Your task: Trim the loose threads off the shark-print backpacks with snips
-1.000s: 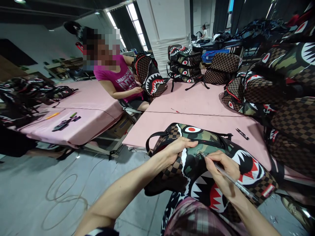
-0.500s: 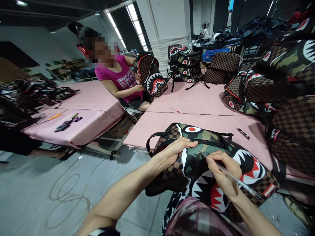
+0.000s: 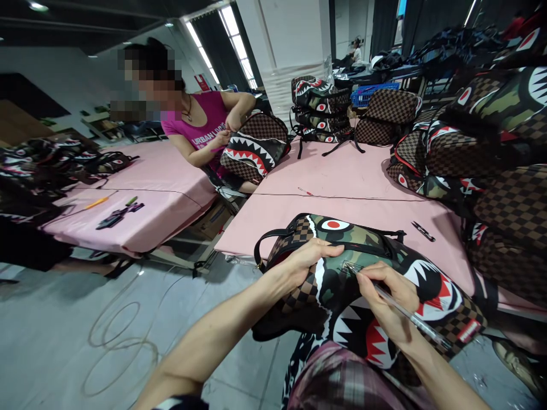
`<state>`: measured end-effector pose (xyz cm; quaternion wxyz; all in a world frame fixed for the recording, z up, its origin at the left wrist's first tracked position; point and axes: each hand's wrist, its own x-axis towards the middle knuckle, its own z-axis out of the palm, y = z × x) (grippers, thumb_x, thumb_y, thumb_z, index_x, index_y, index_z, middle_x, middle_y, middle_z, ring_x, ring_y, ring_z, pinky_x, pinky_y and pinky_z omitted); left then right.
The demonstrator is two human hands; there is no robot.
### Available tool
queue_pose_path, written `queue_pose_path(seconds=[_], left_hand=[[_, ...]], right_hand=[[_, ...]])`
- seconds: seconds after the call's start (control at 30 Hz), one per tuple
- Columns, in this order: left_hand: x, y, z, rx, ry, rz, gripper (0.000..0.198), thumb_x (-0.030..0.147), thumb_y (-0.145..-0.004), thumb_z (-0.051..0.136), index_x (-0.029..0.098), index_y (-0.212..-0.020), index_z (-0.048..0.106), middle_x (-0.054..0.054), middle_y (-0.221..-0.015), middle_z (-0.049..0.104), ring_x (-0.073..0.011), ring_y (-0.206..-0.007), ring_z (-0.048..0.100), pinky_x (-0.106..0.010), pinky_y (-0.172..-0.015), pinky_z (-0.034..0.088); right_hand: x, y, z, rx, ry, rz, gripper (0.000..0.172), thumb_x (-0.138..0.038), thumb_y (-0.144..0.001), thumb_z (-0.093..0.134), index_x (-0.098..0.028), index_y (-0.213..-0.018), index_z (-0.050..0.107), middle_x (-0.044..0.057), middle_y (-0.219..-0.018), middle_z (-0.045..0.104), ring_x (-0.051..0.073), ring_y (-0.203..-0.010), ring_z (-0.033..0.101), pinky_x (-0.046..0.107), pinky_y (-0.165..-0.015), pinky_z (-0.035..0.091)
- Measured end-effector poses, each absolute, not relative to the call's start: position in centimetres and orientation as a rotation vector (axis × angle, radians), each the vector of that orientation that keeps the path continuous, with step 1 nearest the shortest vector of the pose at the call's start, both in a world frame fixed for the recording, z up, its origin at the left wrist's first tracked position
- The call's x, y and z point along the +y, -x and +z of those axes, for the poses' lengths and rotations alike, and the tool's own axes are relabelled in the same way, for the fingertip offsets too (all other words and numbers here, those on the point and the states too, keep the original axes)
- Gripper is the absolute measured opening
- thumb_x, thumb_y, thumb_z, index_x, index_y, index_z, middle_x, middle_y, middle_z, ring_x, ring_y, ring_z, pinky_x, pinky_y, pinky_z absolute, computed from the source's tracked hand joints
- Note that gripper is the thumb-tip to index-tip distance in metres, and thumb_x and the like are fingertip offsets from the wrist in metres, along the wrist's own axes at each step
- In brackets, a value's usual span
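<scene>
A backpack (image 3: 337,290) with a camouflage, brown check and shark-mouth print lies tilted across my lap and the table's near edge. My left hand (image 3: 310,259) grips its upper side, thumb stretched along the black zip seam, fingers tucked partly out of sight. In my right hand (image 3: 388,290) is a clear pen (image 3: 421,324), pinched between thumb and fingers. Its tip meets the camouflage panel just below the seam, beside my left thumb. A black carry loop (image 3: 267,236) sticks out at the bag's left end.
Black thread snips (image 3: 423,231) lie on the pink-covered table (image 3: 342,176) to the right. More backpacks are piled at the right (image 3: 465,142) and stacked at the back (image 3: 320,108). Across the table a co-worker in a magenta shirt (image 3: 205,122) handles another shark-print backpack (image 3: 258,148).
The co-worker has turned their head and upper body to the left, and their backpack has tipped over to lie lower. My hands, pen and backpack stay nearly in place.
</scene>
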<state>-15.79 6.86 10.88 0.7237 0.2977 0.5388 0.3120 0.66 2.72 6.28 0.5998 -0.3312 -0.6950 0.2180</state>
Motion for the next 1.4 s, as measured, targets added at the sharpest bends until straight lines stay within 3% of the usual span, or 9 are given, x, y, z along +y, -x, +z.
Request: queue_pose_path(seconds=[0.2, 0.4, 0.57, 0.73, 0.93, 1.2, 1.4], left_hand=[[6.7, 15.6, 11.1, 1.147, -0.63, 0.739, 0.031, 0.025, -0.052, 0.082, 0.011, -0.046, 0.055, 0.001, -0.042, 0.056, -0.0068, -0.039, 0.049, -0.019, -0.045, 0.04], [6.7, 15.8, 10.9, 1.181, -0.645, 0.703, 0.03, 0.029, -0.047, 0.083, 0.008, -0.061, 0.065, -0.005, -0.055, 0.065, -0.0107, -0.047, 0.057, -0.02, -0.048, 0.043], [6.7, 15.8, 11.0, 1.204, -0.665, 0.706, 0.029, 0.029, -0.047, 0.083, 0.009, -0.053, 0.062, -0.003, -0.049, 0.062, -0.0081, -0.041, 0.051, -0.019, -0.042, 0.036], [6.6, 15.9, 10.9, 1.185, -0.67, 0.727, 0.032, 0.031, -0.046, 0.083, 0.008, -0.059, 0.064, -0.004, -0.054, 0.064, -0.01, -0.045, 0.055, -0.02, -0.046, 0.039], [6.8, 16.0, 10.6, 1.228, -0.689, 0.689, 0.033, 0.034, -0.049, 0.082, 0.009, -0.057, 0.063, -0.003, -0.05, 0.062, -0.0076, -0.04, 0.05, -0.02, -0.044, 0.034], [6.4, 15.7, 11.1, 1.184, -0.667, 0.706, 0.031, 0.031, -0.049, 0.081, 0.008, -0.057, 0.063, -0.003, -0.052, 0.061, -0.0091, -0.044, 0.053, -0.02, -0.046, 0.038], [6.8, 15.8, 11.1, 1.125, -0.672, 0.765, 0.015, 0.023, -0.061, 0.074, 0.009, -0.067, 0.069, -0.004, -0.064, 0.068, -0.0115, -0.053, 0.06, -0.02, -0.054, 0.046]], right_hand=[[2.9, -0.3, 5.8, -1.681, 0.659, 0.319, 0.021, 0.001, -0.072, 0.059, -0.018, -0.081, 0.057, 0.0, -0.068, 0.059, 0.012, -0.06, 0.054, 0.026, -0.056, 0.044], [2.6, -0.7, 6.5, -1.588, 0.8, 0.543, 0.013, -0.007, -0.077, 0.058, -0.019, -0.074, 0.054, -0.002, -0.065, 0.058, 0.01, -0.056, 0.053, 0.023, -0.051, 0.042], [2.6, -0.7, 6.9, -1.584, 0.806, 0.511, 0.012, -0.009, -0.077, 0.059, -0.019, -0.074, 0.055, -0.002, -0.064, 0.059, 0.01, -0.056, 0.054, 0.022, -0.051, 0.043], [2.8, -0.6, 6.6, -1.591, 0.798, 0.529, 0.012, -0.008, -0.077, 0.059, -0.019, -0.074, 0.055, -0.002, -0.065, 0.059, 0.01, -0.057, 0.054, 0.023, -0.053, 0.043], [2.6, -0.7, 6.6, -1.598, 0.803, 0.557, 0.01, -0.01, -0.078, 0.058, -0.019, -0.075, 0.055, -0.001, -0.065, 0.059, 0.01, -0.057, 0.054, 0.024, -0.053, 0.044], [2.6, -0.5, 6.9, -1.593, 0.818, 0.528, 0.01, -0.011, -0.078, 0.058, -0.019, -0.073, 0.056, -0.002, -0.064, 0.06, 0.01, -0.055, 0.055, 0.023, -0.052, 0.044], [2.7, -0.8, 7.3, -1.561, 0.87, 0.519, 0.012, -0.012, -0.079, 0.057, -0.021, -0.071, 0.056, -0.001, -0.062, 0.059, 0.013, -0.053, 0.055, 0.023, -0.048, 0.042]])
